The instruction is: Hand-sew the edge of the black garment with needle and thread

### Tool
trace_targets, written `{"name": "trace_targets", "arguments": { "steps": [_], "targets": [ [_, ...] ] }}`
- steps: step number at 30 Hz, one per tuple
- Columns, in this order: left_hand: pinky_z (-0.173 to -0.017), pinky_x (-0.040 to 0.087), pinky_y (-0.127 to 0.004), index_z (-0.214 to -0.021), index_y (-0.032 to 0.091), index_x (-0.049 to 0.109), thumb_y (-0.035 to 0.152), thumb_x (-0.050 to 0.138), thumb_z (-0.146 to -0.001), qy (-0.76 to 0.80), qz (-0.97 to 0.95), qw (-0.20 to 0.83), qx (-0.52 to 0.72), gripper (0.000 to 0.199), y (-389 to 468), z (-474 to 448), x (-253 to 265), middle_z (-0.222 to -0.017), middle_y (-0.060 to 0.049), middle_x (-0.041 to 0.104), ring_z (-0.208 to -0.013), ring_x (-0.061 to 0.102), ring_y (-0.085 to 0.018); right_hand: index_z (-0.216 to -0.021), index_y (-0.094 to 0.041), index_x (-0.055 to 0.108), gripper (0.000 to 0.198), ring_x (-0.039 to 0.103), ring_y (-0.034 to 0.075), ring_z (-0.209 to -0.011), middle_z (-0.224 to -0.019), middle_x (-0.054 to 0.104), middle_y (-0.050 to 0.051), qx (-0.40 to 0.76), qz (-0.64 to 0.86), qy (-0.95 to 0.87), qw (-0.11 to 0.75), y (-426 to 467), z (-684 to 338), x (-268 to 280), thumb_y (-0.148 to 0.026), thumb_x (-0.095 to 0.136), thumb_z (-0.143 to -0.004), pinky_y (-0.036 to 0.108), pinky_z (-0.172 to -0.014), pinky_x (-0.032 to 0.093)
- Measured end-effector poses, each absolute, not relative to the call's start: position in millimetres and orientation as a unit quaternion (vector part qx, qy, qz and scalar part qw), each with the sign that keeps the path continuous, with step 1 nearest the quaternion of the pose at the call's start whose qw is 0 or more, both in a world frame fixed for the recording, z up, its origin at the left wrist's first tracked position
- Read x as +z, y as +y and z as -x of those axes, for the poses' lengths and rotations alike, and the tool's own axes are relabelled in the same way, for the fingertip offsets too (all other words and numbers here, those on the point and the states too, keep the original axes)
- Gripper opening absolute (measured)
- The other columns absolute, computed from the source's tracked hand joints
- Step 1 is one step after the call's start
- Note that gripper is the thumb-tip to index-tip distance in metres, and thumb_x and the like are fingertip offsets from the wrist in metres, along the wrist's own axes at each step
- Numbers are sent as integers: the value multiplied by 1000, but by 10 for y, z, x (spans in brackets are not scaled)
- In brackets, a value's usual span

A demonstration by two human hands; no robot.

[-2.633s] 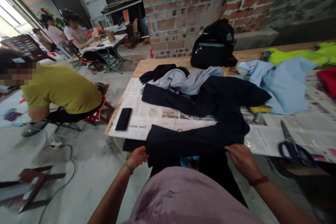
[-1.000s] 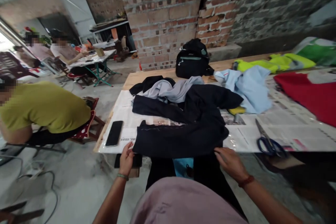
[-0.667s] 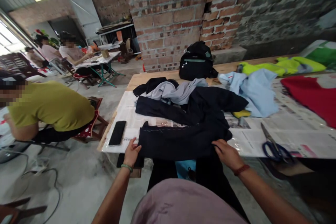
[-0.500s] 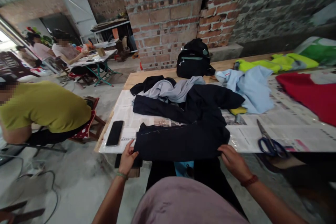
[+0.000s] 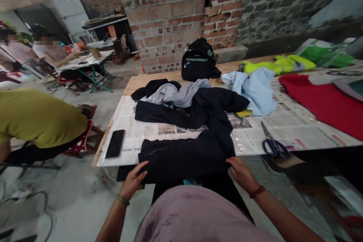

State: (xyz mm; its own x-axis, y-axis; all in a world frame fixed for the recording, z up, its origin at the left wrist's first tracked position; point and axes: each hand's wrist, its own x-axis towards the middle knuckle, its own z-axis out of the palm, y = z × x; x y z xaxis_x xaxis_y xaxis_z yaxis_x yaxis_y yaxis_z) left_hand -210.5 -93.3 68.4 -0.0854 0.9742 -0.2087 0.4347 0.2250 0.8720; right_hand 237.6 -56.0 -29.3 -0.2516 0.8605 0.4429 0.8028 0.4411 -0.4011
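A dark navy garment [image 5: 184, 162] lies partly on the table, one long tubular part, like a sleeve or leg, drawn over the front edge toward my lap. A line of white stitches runs along the upper side of this part. At its left end my left hand [image 5: 132, 181] grips the cloth, thumb and fingers near the corner. My right hand [image 5: 243, 174] pinches the cloth at the right end. Between the hands the fabric is spread fairly flat. The rest of the garment lies bunched behind, against a grey cloth [image 5: 181, 94].
Left of the garment lies a black phone [image 5: 115, 143]; scissors [image 5: 273, 141] lie right of my right hand. A backpack [image 5: 199, 60], light blue cloth [image 5: 259, 90], yellow cloth [image 5: 279, 64] and red cloth [image 5: 320, 106] are farther back. A person in a mustard shirt [image 5: 42, 117] sits at left.
My view has turned right, so most things appear farther left. Both hands have kept hold of the dark garment, and its near part has come slightly toward me and lower.
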Motion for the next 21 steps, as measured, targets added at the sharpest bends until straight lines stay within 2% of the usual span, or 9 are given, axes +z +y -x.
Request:
{"name": "trace_targets", "arguments": {
  "steps": [2, 5, 10, 14, 18, 21],
  "targets": [
    [-81, 44, -30, -90, 20, 67, 32, 55, -69, 641, -571, 423, 291, 27, -972, 2092, 759, -95, -5, 64, -90, 56, -19, -86, -18, 56, 26, 54, 18, -86, -86, 55, 8, 44, 524, -789, 318, -554, -2413, -342, -10, 37, -71, 34, -78, 47],
    [-68, 46, -27, -77, 19, 70, 26, 52, -71, 592, -625, 437, 260, 20, -1049, 2076, 837, -76, -4, 64, -69, 55, -14, -79, -19, 56, 20, 55, 19, -83, -84, 56, 8, 41, 527, -779, 338, -548, -2469, -379, -14, 39, -71, 33, -74, 48],
    [-64, 44, -24, -73, 19, 70, 18, 54, -70, 556, -638, 447, 289, 17, -1118, 2062, 1026, -72, -4, 63, -68, 55, -14, -73, -20, 56, 15, 56, 18, -77, -77, 58, 6, 42, 549, -748, 371, -531, -2514, -113, -21, 42, -69, 32, -72, 47],
    [-60, 44, -20, -71, 17, 70, 19, 62, -65, 574, -555, 428, 423, 10, -1023, 2044, 1377, -71, -3, 64, -65, 56, -12, -74, -19, 58, 16, 55, 16, -71, -76, 59, 4, 19, 619, -638, 457, -400, -2492, 482, -24, 43, -70, 29, -65, 45],
    [-40, 36, -14, -84, 16, 66, 18, 66, -61, 557, -429, 450, 551, 23, -690, 1996, 1799, -51, 4, 54, -41, 43, -4, -81, -17, 60, 20, 55, 16, -73, -82, 60, 6, 16, 624, -587, 516, -51, -2439, 1096, -25, 46, -70, 30, -68, 44],
    [-46, 43, -17, -99, 17, 59, 13, 63, -64, 530, -364, 524, 559, 35, -277, 1998, 1930, -60, 2, 59, -49, 52, -8, -84, -20, 61, 19, 55, 16, -78, -86, 60, 7, 52, 615, -579, 532, 337, -2363, 1302, -23, 47, -72, 30, -74, 44]
  ]
}}
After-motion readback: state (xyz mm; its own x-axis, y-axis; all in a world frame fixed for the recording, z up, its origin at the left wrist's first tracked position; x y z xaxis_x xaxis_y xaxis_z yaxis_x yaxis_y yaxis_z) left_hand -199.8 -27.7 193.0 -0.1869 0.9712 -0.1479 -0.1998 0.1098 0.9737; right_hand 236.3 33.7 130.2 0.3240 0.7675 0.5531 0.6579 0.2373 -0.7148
